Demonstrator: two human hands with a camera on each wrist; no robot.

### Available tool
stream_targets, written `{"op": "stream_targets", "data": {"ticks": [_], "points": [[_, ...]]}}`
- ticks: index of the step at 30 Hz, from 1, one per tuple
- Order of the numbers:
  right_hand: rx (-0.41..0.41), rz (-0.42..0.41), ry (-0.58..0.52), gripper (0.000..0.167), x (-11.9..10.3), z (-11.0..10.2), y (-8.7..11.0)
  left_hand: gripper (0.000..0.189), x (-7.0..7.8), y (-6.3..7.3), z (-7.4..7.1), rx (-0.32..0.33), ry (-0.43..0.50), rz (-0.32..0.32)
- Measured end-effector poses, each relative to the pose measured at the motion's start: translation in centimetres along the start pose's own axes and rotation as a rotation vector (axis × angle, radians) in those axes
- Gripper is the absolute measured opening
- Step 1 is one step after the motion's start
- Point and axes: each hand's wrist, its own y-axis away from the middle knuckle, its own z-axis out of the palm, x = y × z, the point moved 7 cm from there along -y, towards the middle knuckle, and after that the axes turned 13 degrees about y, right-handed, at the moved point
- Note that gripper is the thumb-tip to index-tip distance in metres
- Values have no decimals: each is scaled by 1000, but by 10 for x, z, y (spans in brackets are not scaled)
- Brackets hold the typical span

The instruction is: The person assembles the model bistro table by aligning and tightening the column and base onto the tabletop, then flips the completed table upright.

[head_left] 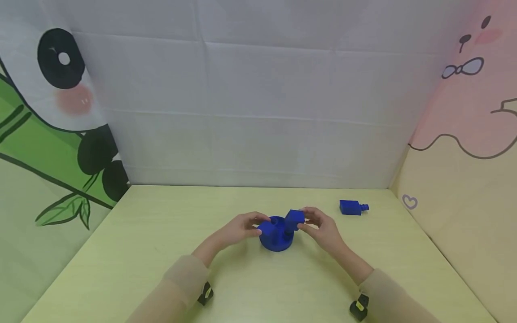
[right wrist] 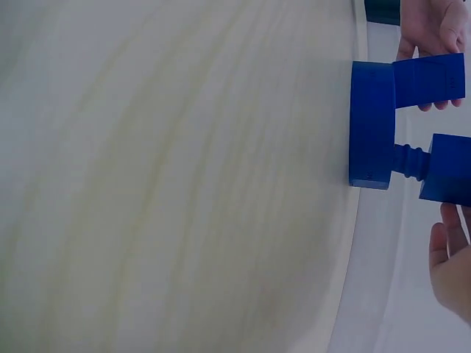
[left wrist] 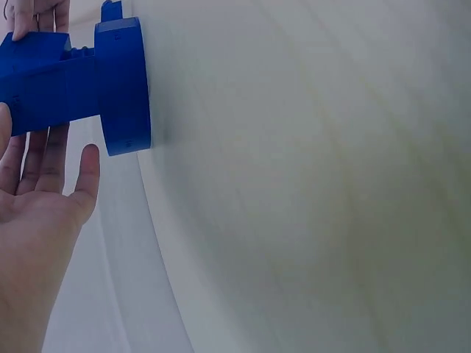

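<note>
A round blue base (head_left: 276, 246) stands on the table between both hands. My left hand (head_left: 242, 228) holds a blue rectangular block (head_left: 267, 229) at the base's left side, thumb in front and fingers behind. The right hand (head_left: 323, 226) pinches a second blue block (head_left: 295, 218), which stands over the base's right side. In the right wrist view this second block (right wrist: 449, 169) has a ridged neck (right wrist: 412, 162) showing between it and the base (right wrist: 372, 125); the left block (right wrist: 430, 79) sits close against the base.
A third blue block (head_left: 350, 207) with a ridged neck lies on its side at the table's back right. The pale yellow table (head_left: 161, 251) meets a white cloth backdrop (head_left: 262, 148) behind and cartoon-printed cloths at both sides.
</note>
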Motion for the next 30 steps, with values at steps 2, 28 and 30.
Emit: {"op": "stream_targets", "data": {"ticks": [2,28,30], "points": [[0,-43,31,40,-2,2,0,36,-2,0,-2,4,22,-6],[-42,-166,266,36,-18,11,-8,55,1,-3,-4,377,-339,15],[-37,-142,278,36,-18,11,-9,48,4,-3,-2,403,-363,17]]}}
